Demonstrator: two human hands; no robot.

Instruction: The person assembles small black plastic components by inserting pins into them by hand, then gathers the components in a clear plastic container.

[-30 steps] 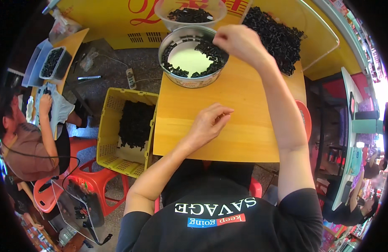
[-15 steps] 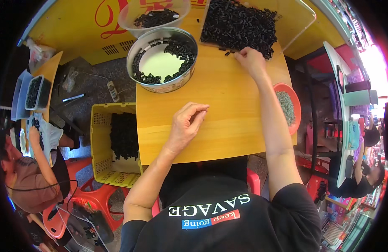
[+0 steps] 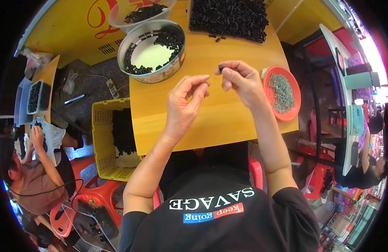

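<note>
Between the thumb and fingers of my right hand (image 3: 243, 86) is a small black plastic piece (image 3: 220, 67), held above the middle of the wooden table (image 3: 194, 130). Facing it, my left hand (image 3: 183, 98) has thumb and index finger pinched together; whatever sits in that pinch is too small to make out. Past my left hand stands a round tin (image 3: 155, 77) with black pieces around its inside. A clear tray of black pieces (image 3: 227, 19) lies at the far edge, with a few loose ones in front. By my right wrist is a red bowl (image 3: 297, 98) of small greyish metal parts.
A translucent tub (image 3: 114, 19) with black pieces stands behind the tin. On the floor at the left, a yellow crate (image 3: 99, 143) holds a dark heap. Another person (image 3: 38, 180) works at a side table on the left; red stools (image 3: 97, 191) stand nearby.
My right hand has come back from the front of the clear tray toward my left hand, carrying a small black piece. My left hand has risen slightly, its fingertips closer together.
</note>
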